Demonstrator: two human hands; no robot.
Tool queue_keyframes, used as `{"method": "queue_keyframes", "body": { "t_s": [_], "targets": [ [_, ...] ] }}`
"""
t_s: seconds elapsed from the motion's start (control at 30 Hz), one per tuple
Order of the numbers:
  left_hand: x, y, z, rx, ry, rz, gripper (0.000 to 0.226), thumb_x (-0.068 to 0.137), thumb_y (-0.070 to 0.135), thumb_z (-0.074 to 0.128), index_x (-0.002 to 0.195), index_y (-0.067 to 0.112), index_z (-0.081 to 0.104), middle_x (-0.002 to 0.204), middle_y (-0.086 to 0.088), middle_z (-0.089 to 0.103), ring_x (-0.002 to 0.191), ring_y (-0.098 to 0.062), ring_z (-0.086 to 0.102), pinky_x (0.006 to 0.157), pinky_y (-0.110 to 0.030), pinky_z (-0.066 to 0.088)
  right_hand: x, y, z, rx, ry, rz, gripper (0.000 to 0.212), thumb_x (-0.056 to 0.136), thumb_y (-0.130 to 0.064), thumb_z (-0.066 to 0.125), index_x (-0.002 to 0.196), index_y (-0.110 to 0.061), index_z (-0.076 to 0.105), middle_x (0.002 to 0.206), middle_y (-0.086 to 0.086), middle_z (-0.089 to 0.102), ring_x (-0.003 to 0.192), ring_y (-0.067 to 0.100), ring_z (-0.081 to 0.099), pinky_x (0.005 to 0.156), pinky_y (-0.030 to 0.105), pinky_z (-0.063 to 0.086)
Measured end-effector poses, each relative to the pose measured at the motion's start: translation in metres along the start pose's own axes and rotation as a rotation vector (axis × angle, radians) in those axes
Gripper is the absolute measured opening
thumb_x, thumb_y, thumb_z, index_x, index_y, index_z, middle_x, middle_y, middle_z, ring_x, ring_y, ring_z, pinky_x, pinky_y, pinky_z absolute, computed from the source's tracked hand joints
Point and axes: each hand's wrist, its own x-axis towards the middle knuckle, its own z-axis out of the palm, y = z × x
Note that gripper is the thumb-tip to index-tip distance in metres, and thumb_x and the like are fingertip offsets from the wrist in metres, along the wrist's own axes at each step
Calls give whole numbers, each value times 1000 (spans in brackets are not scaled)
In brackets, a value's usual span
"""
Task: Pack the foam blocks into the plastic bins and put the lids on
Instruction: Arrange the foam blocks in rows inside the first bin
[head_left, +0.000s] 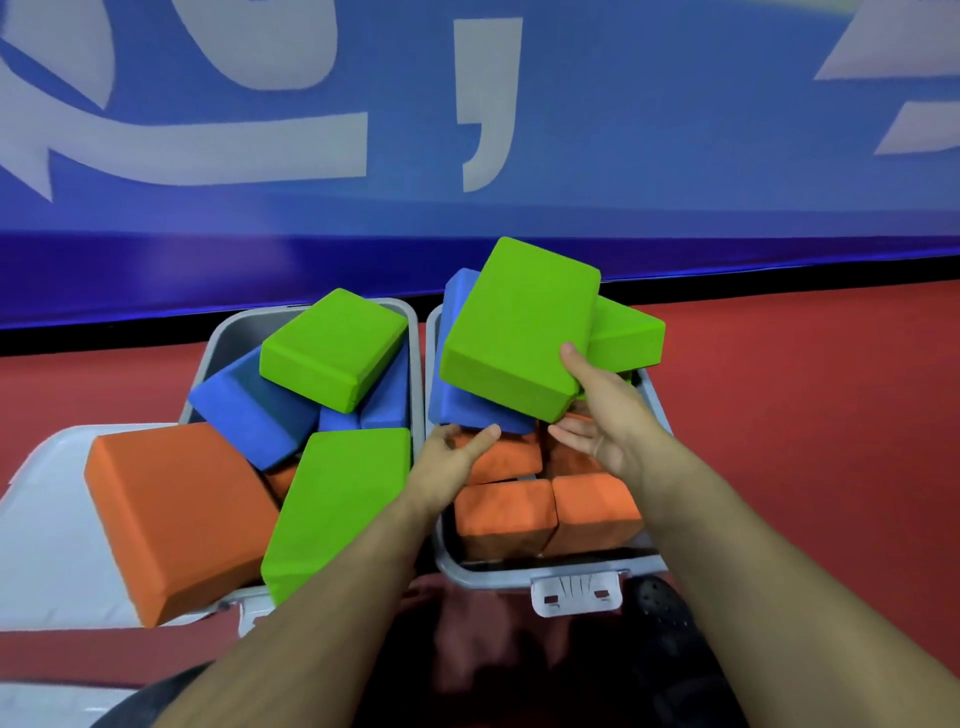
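Right hand (597, 410) grips the top green block (519, 332); left hand (452, 457) lies open, touching a blue block (467, 410). Seat both flat (right bin (545, 577) is overfull) so a lid can close.

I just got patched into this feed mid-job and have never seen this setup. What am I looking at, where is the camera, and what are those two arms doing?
There is no machine here: a person works with bare hands, and the one picture comes from a camera worn on their head, looking forward and down.

Two grey plastic bins sit side by side on a red floor. The left bin is heaped with green, blue and orange foam blocks, and one orange block hangs over its left edge. The right bin holds orange blocks low down, with blue and green ones piled above.

The right hand has a grip on a large green block, thumb on top. The left hand reaches in beneath it, fingers open, at the orange blocks. Neither bin has a lid on.
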Motion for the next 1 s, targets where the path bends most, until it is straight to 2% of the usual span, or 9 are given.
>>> {"method": "queue_keyframes", "body": {
  "t_s": [0.1, 0.23, 0.33, 0.47, 0.53, 0.7, 0.83, 0.9, 1.0],
  "targets": [
    [0, 17, 2, -41, 60, 7, 92, 63, 68, 75, 129, 7, 57, 127, -14, 62, 119, -26, 62, 105, -51, 50, 8, -4, -4, 8, 22, 4, 58, 85, -62, 68, 128, -24, 56, 120, 1, 63, 96, 28, 68, 81, 38, 59],
    [6, 24, 4, -174, 114, -7, 22, 94, 29, 68, 105, 14, 55, 94, -4, 53, 78, -13, 54, 89, -43, 53, 17, -5, -10, -10, 50, -12, 62, 83, -60, 72, 128, -21, 56, 124, 5, 65, 104, 30, 68, 85, 40, 60],
    [10, 24, 6, -306, 100, -21, 25, 92, 30, 70, 102, 21, 49, 96, -3, 48, 78, -12, 50, 74, -38, 55, 20, -5, -14, -35, 107, -51, 68, 79, -59, 77, 130, -20, 55, 124, 6, 66, 105, 28, 69, 76, 36, 61],
    [11, 28, 12, -428, 109, -7, 26, 98, 12, 60, 114, 24, 43, 115, -3, 55, 99, -15, 58, 75, -38, 56, 21, -3, -16, -60, 147, -67, 72, 77, -60, 78, 133, -22, 54, 129, 3, 62, 111, 25, 65, 70, 33, 61],
    [13, 34, 13, -449, 131, 11, 29, 98, 3, 51, 116, 24, 41, 110, -5, 54, 100, -16, 58, 79, -37, 56, 22, -4, -18, -68, 179, -86, 71, 76, -60, 79, 132, -22, 56, 132, 1, 61, 115, 22, 62, 68, 32, 60],
    [23, 39, 7, -434, 135, -67, 21, 99, 20, 48, 119, 18, 52, 112, -1, 54, 106, -17, 55, 77, -37, 53, 21, -11, -27, -36, 272, -128, 64, 83, -50, 77, 133, -18, 55, 126, 2, 61, 109, 19, 60, 83, 40, 59],
    [27, 26, 6, -409, 70, -192, 33, 104, 42, 45, 126, 19, 54, 110, 2, 59, 113, -21, 54, 96, -41, 50, 21, -15, -31, 19, 305, -138, 64, 83, -51, 77, 133, -17, 53, 127, 2, 62, 111, 20, 62, 79, 39, 59],
    [28, 19, 7, -390, 56, -226, 40, 100, 47, 52, 126, 17, 56, 115, 1, 62, 116, -22, 56, 91, -40, 52, 22, -14, -33, 24, 318, -135, 66, 81, -53, 77, 132, -18, 54, 128, 3, 61, 111, 21, 63, 71, 34, 59],
    [32, 11, 11, -411, 36, -218, 31, 95, 46, 65, 111, 20, 62, 103, 0, 60, 100, -16, 58, 78, -33, 54, 22, -10, -37, 16, 316, -128, 67, 81, -55, 77, 132, -18, 54, 128, 4, 62, 112, 22, 63, 69, 33, 58]
  ]
}}
